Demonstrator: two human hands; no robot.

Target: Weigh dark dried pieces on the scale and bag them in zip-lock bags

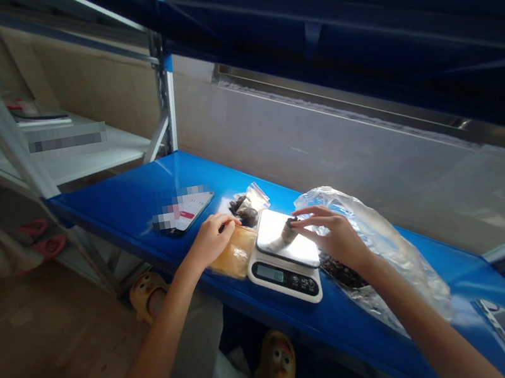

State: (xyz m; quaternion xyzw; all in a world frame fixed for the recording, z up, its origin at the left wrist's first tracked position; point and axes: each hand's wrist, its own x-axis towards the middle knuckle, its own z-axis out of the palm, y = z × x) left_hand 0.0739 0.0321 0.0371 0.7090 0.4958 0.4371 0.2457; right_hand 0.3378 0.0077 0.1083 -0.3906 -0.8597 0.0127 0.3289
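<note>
A blue tabletop (106, 206) runs beneath a grey wall (321, 140). Near its middle sits a digital kitchen scale (284, 267), with a large clear plastic bag (386, 244) at 3 o'clock, a phone (184, 212) at 10 and a small clear bag (248, 205) at 11. Most dark pieces lie in the large bag, fewer in the small one. The right hand (331, 234) grips a small dark piece (289, 224) over the scale. The left hand (213, 240) curls on a yellowish packet (234, 254) at 9; whether it grips anything is unclear.

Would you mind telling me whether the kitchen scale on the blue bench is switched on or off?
It is on: the digital kitchen scale shows digits on its display, though I cannot read them exactly.
</note>
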